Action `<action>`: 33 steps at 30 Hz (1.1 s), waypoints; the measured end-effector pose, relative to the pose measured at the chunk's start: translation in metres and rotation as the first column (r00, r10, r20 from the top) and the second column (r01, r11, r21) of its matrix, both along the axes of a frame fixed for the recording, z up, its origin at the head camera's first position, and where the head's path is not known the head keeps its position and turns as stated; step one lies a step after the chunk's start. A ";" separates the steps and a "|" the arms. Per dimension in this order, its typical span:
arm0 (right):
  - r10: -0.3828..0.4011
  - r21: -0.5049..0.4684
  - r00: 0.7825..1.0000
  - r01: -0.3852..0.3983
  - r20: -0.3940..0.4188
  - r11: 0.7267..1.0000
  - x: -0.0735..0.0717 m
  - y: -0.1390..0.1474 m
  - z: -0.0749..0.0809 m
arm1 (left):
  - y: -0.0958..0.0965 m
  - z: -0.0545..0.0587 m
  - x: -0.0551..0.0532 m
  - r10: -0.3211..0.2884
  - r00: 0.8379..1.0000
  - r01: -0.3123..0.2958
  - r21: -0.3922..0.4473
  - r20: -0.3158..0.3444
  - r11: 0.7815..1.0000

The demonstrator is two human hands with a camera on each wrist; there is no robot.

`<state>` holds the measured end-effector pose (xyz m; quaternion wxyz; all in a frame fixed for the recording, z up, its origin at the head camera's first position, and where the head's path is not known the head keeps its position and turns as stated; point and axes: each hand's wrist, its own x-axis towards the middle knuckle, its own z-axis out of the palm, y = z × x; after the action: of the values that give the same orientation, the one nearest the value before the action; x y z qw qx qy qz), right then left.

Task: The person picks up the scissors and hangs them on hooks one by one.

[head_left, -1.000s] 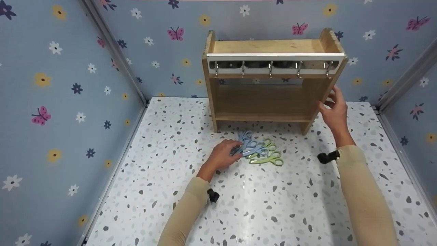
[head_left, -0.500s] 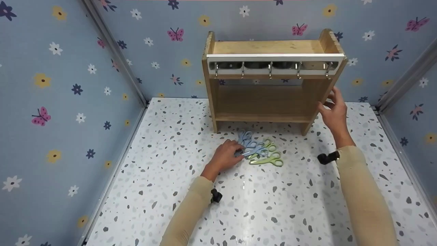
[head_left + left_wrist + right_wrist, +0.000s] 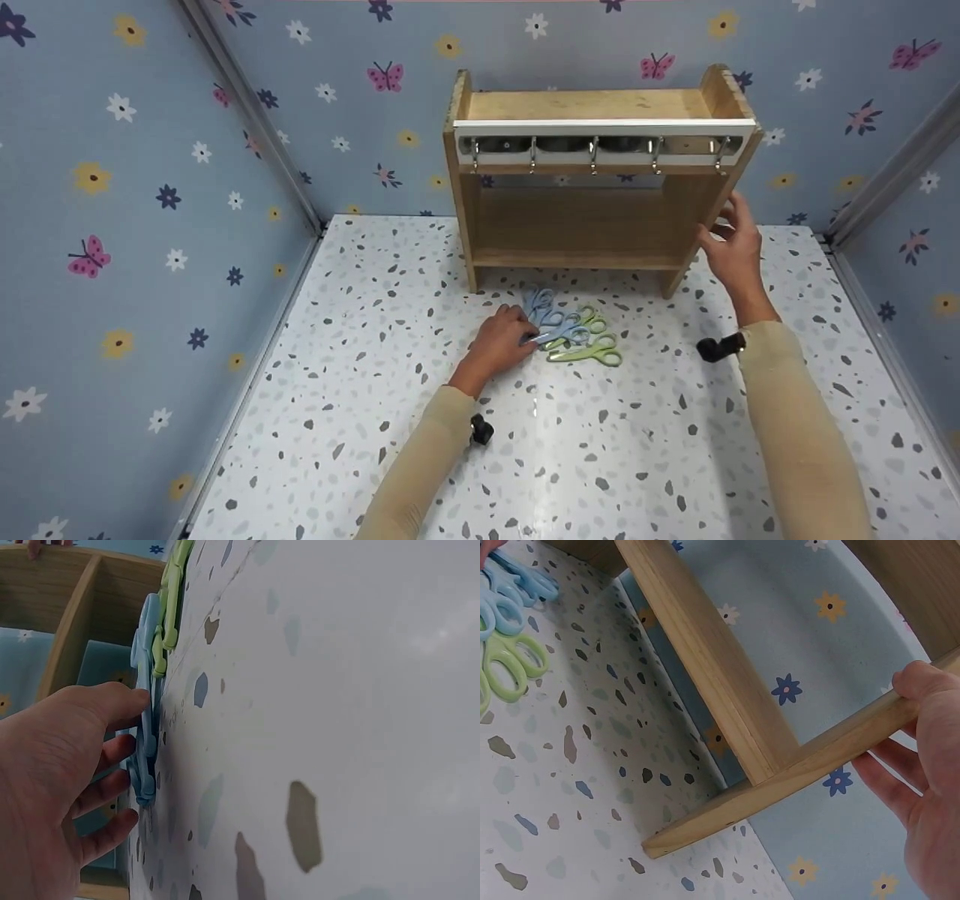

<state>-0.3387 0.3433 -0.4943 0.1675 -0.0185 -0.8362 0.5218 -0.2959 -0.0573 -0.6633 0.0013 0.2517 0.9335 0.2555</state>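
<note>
Blue-handled scissors point(image 3: 574, 331) lie in a pile on the speckled tabletop with green-handled scissors point(image 3: 602, 349). My left hand point(image 3: 499, 341) pinches the blade end of the blue scissors; in the left wrist view the thumb lies over the blue scissors point(image 3: 145, 630) and the other fingers are on their far side. Behind the pile stands a small wooden shelf point(image 3: 577, 259) with a row of metal hooks point(image 3: 595, 154) on its front rail. My right hand point(image 3: 735, 251) grips the shelf's right side panel, thumb on its edge, fingers outside point(image 3: 892, 784).
Walls with flowers and butterflies close in the table point(image 3: 600, 450) on the left, back and right. The shelf's lower board point(image 3: 705, 660) sits above the tabletop, just behind the scissors. A black wrist camera point(image 3: 721, 346) sticks out from my right sleeve.
My left hand has moved slightly right, further over the blades of the blue scissors. The scissors, the shelf and my right hand stay about where they were.
</note>
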 end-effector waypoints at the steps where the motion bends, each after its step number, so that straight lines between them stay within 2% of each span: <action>1: -0.001 0.001 1.000 0.001 -0.001 1.000 0.000 0.000 0.000 | 0.001 0.006 0.003 0.001 1.000 -0.001 -0.005 0.001 1.000; 4: 0.000 -0.001 1.000 0.000 -0.003 1.000 -0.001 0.000 -0.001 | 0.003 0.023 0.013 0.013 1.000 -0.013 -0.008 -0.001 1.000; 6: 0.002 -0.003 1.000 -0.002 -0.006 1.000 -0.002 0.000 -0.001 | 0.005 0.034 0.019 0.023 0.999 -0.024 -0.045 -0.022 0.999; 8: 0.004 -0.004 1.000 -0.004 -0.007 1.000 -0.002 0.000 -0.001 | 0.007 0.039 0.022 0.033 0.999 -0.035 -0.066 -0.032 0.997; 11: 0.006 -0.003 1.000 -0.006 -0.010 1.000 -0.001 0.000 0.000 | 0.006 0.035 0.020 0.036 0.998 -0.039 -0.059 -0.048 0.998; 14: 0.010 0.005 1.000 -0.010 -0.012 1.000 0.000 0.000 0.000 | 0.004 0.020 0.013 0.030 0.999 -0.030 0.007 -0.037 1.000; 18: 0.017 0.009 1.000 -0.016 -0.021 1.000 0.002 0.000 0.000 | 0.001 -0.002 0.003 0.019 0.999 -0.017 0.052 -0.037 0.999; 20: 0.020 0.004 0.999 -0.020 -0.026 1.000 0.002 0.000 0.000 | 0.001 -0.006 0.001 0.016 0.999 -0.014 0.046 -0.047 0.999; 22: 0.023 0.000 0.999 -0.023 -0.030 1.000 0.002 0.000 -0.001 | 0.001 -0.006 0.001 0.018 0.999 -0.016 0.061 -0.046 0.998; 27: 0.024 0.003 0.999 -0.024 -0.032 1.000 0.002 0.000 -0.001 | 0.006 0.030 0.018 0.029 0.999 -0.029 -0.006 -0.033 1.000; 29: 0.024 0.003 0.999 -0.023 -0.027 1.000 0.002 0.000 -0.001 | 0.006 0.028 0.016 0.026 0.999 -0.026 -0.015 -0.041 1.000; 33: 0.019 0.004 1.000 -0.019 -0.015 1.000 0.002 0.001 -0.001 | 0.006 0.022 0.015 0.027 0.999 -0.026 0.033 -0.024 0.999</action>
<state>-0.3366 0.3438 -0.4957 0.1687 -0.0062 -0.8361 0.5219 -0.2805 -0.0514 -0.6414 -0.0176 0.2424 0.9323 0.2679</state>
